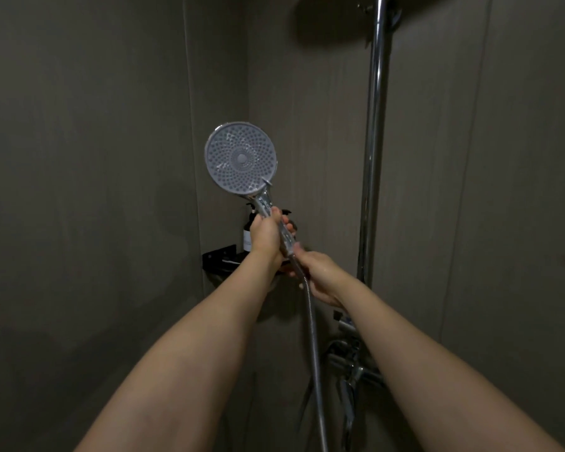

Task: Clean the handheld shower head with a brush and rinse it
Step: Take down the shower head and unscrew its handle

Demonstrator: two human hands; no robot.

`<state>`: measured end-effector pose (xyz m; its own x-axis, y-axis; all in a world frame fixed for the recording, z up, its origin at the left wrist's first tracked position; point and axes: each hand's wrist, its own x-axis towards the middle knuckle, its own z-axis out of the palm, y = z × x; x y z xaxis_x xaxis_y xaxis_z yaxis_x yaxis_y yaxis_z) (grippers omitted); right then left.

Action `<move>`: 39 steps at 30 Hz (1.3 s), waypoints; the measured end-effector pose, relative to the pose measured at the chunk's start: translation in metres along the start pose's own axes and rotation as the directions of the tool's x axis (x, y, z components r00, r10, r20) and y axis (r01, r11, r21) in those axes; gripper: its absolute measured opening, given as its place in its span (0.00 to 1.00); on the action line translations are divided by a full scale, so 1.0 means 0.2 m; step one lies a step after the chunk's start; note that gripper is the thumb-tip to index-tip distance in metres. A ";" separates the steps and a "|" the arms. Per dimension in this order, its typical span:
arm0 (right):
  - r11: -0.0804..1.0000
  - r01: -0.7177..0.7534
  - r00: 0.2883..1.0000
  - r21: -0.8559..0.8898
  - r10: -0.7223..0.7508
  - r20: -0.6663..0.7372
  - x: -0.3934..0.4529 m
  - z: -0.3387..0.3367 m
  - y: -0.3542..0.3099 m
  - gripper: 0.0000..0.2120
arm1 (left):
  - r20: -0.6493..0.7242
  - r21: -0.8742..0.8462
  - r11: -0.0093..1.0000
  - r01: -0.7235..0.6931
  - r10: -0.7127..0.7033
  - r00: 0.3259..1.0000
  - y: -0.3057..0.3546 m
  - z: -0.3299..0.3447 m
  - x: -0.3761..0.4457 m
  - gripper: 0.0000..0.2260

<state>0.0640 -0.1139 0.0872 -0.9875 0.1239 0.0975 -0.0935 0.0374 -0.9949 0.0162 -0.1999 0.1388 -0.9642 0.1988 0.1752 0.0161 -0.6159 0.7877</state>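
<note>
Two bare forearms reach up from the bottom of the frame toward the corner of a grey-walled shower stall. Left hand (265, 235) has its grip wrapped round the chrome handle of the handheld shower head (241, 158), fingers curled about the shaft just below the neck. Right hand (320, 275) sits just beneath it, its grip closed round the bottom end of the handle where the metal hose (313, 337) joins on; fingers are curled, though the far side of them is hidden. Both hands are nearly touching along the handle.

That shower head is held up in the air in front of the corner, tilted so its handle slants down to the right, and its round grey nozzle face is turned toward the camera. Its hose hangs from the handle end down between the forearms and runs out of the bottom of the frame.

Behind the hands a black corner shelf (219, 256) is fixed to the wall, and a dark pump bottle (248, 233) with a pale label stands on it, partly hidden by the left hand. To the right a chrome riser pipe (374, 141) runs upright to a dark overhead shower (336, 21) at the top edge. Lower down, near the right forearm, sits the chrome mixer valve (349, 360), dim and hard to make out
</note>
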 end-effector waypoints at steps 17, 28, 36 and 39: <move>0.991 -0.007 0.998 0.135 0.015 -0.057 -0.01 -0.03 0.01 0.11 | 0.007 -0.006 1.000 0.003 -0.003 1.000 0.00 -0.01 -0.01 0.09; 0.977 -0.010 0.998 0.211 0.024 -0.064 0.02 -0.06 0.03 0.11 | 0.010 0.050 0.999 -0.010 0.010 1.000 -0.04 0.03 0.01 0.09; 0.984 -0.002 0.999 0.179 0.011 -0.048 0.03 -0.08 0.05 0.09 | 0.014 0.052 0.999 -0.011 0.010 1.000 -0.05 0.04 0.02 0.09; 0.959 -0.016 0.995 0.283 0.044 -0.092 0.03 -0.08 0.05 0.12 | 0.018 0.048 0.999 -0.012 0.011 1.000 -0.06 0.04 0.03 0.09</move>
<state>0.0594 -0.0977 0.0791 -0.9749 0.2158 0.0554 -0.1094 -0.2472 -0.9628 0.0134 -0.1855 0.1358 -0.9590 0.2058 0.1946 0.0402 -0.5812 0.8128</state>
